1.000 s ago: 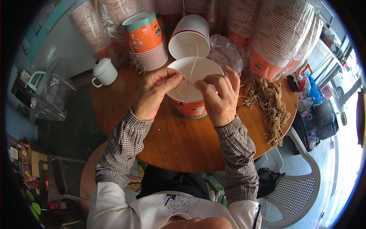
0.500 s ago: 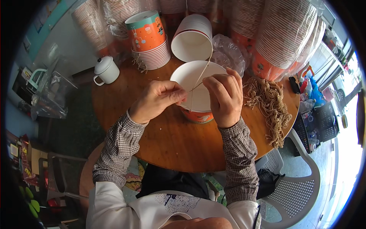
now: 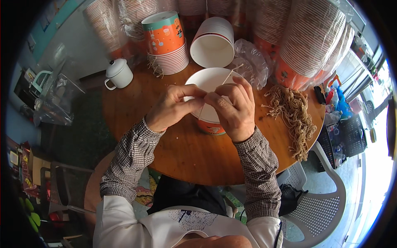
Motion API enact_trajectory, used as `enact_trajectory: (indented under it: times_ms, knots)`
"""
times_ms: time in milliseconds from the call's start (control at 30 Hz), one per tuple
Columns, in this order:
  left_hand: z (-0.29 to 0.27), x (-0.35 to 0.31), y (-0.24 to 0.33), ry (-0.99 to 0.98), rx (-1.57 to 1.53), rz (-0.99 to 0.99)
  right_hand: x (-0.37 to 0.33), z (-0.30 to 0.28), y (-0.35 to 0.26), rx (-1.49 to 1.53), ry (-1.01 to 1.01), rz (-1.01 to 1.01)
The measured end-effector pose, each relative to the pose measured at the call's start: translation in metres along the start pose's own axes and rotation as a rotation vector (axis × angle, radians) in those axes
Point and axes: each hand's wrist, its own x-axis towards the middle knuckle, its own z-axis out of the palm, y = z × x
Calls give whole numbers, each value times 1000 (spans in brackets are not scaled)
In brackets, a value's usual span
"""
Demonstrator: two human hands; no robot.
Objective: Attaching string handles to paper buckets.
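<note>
Both my hands meet above a white-lined paper bucket (image 3: 211, 128) with an orange outside, which stands upright on the round wooden table (image 3: 186, 155). My left hand (image 3: 171, 105) is closed in a pinch, and my right hand (image 3: 235, 108) pinches right against it. A thin beige string (image 3: 229, 75) runs through their fingertips. One end sticks up past my right hand, while another length hangs in front of the bucket's rim. My fingers hide where the string crosses or knots. To the right lies a tangled heap of similar strings (image 3: 291, 118).
Behind the bucket, a stack of buckets (image 3: 212, 49) rests on its side next to crumpled clear plastic (image 3: 253, 62). An upside-down orange stack (image 3: 166, 39) and a white lidded mug (image 3: 120, 76) stand left. Tall plastic-wrapped bucket stacks (image 3: 312, 41) line the back. A pale chair (image 3: 320, 206) sits right.
My hands have come together, the right moving left and the left slightly right. The string crossing that showed between them is now covered by my fingertips. The whole view has shifted slightly.
</note>
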Motion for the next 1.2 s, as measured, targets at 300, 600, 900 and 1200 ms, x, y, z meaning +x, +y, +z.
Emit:
enact_trajectory:
  times_ms: [300,600,900,1200]
  knots:
    - [11,-2,-9,71,-31,152,3,-2,-4,451,64,435]
    - [5,1,-10,14,-110,106,2,-6,-4,622,89,545]
    - [8,0,-4,3,-259,19,1,-6,-4,522,66,438]
    - [13,0,-3,-23,-73,95,6,-9,-6,565,53,379]
